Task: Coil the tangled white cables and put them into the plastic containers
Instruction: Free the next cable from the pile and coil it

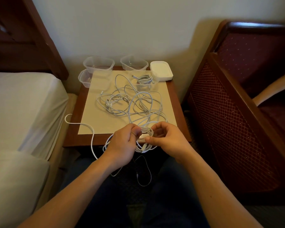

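We're judging the coil (145, 139) as light, limp and springy w/ a smooth jacket: loops probably popping open if we're letting go, so we're taking hold across the whole bundle, not a single strand, and keeping the plug end tucked in. It's looking thin, white, wound into several loops, held in the air just past the near edge of the nightstand (74, 129), w/ a loose tail (89, 129) trailing off to the left.

Our left hand (122, 145) is curling round the coil's left side, thumb pressing on top. Our right hand (168, 139) is pinching the coil's right side btwn thumb and fingertips, other fingers half-curled.

Beyond, the tangled pile (130, 102) is lying on the cream mat (92, 125). One clear container (143, 79) is already holding a coiled cable; three empty containers (98, 63) and white lids (161, 70) are sitting at the back.
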`<state>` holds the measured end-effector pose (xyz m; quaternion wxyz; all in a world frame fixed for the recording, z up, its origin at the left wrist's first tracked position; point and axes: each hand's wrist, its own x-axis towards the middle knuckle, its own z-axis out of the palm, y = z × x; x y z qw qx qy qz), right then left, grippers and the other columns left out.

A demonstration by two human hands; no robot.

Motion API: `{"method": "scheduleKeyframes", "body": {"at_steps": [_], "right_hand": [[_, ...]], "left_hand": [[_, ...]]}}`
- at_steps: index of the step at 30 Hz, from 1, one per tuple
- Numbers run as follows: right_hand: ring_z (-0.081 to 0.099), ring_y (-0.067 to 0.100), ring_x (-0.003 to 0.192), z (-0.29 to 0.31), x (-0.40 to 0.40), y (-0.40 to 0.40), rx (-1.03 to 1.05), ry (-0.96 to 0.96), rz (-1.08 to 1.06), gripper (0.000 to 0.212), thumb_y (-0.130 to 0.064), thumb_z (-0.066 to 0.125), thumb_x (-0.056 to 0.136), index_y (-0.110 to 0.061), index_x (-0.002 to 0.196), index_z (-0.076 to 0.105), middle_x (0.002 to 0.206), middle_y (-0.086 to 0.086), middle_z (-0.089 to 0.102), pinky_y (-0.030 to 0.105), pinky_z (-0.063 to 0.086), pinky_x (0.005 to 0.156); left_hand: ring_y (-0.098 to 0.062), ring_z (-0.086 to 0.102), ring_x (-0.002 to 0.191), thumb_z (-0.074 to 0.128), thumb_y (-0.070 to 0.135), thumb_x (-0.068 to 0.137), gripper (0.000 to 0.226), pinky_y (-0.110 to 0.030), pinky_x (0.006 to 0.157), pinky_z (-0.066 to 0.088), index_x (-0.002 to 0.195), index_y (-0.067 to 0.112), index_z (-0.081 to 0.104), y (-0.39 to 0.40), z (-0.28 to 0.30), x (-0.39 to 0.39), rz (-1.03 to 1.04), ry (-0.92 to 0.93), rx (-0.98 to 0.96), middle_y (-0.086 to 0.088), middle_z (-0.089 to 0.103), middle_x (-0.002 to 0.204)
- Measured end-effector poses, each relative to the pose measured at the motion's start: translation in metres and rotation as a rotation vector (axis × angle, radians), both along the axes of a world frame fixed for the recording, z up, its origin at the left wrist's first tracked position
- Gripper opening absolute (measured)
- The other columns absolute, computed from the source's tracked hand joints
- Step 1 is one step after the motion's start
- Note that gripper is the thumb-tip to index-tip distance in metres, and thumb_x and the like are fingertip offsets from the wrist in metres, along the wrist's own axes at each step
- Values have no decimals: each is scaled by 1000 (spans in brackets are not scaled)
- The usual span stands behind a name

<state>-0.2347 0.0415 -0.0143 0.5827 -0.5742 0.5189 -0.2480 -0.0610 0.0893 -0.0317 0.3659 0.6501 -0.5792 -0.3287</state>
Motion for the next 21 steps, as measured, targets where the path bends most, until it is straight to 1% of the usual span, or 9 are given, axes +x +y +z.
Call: {"method": "scheduleKeyframes", "body": {"at_steps": [2,5,8,10,12,14,17,19,21], "right_hand": [[70,16,78,-2,-3,0,17,-88,61,19,-11,81,83,-19,98,72,89,3,76,28,55,67],[63,13,67,-6,-1,3,-5,-69,74,6,-14,78,87,-17,86,73,75,3,72,25,48,58],[53,12,58,-10,2,1,-207,184,17,13,-18,80,82,-18,77,67,65,0,63,32,44,57],[52,14,60,-11,4,2,-362,361,-13,15,-10,71,78,-19,76,59,67,-2,61,34,43,56],[54,19,67,-10,6,4,-423,412,3,13,-8,64,75,-19,77,57,73,-1,60,40,45,60],[55,18,73,-11,5,2,-441,438,25,10,-15,66,75,-20,77,58,81,-4,58,39,47,64],[58,8,73,-7,2,-2,-297,208,49,17,-20,78,73,-12,79,64,86,-4,63,25,46,68],[63,13,72,-8,-1,-2,-104,-85,111,23,-15,83,79,-2,86,67,80,8,68,28,52,68],[66,20,74,-13,-7,-1,31,-329,145,26,-21,84,79,-4,92,69,84,14,71,30,56,69]], "left_hand": [[-4,47,62,42,27,108,33,-23,61,38,81,18,59,1,2,-1,-10,76,15,9,55,70],[-3,43,58,43,23,108,35,-18,58,36,78,15,58,0,9,-4,-47,142,53,8,50,66],[-3,40,54,43,21,108,39,-18,57,35,72,18,55,1,13,-9,-80,172,75,12,46,61],[-3,40,56,42,24,108,39,-19,58,34,73,17,56,2,14,-10,-117,170,95,11,47,62],[-5,45,60,43,26,108,37,-21,62,39,78,15,60,1,15,-9,-137,151,102,6,53,67],[-17,59,74,44,29,108,35,-36,73,49,87,11,65,-4,14,-3,-99,173,103,-6,63,78],[-26,55,72,43,32,108,36,-52,72,49,90,11,66,-7,13,5,-33,180,118,-18,64,82],[-20,51,65,43,32,108,36,-48,62,44,84,15,64,-8,14,6,-21,155,106,-16,60,74],[-10,48,56,43,29,108,37,-34,58,40,78,18,61,-10,17,7,25,147,82,4,56,61]]}}
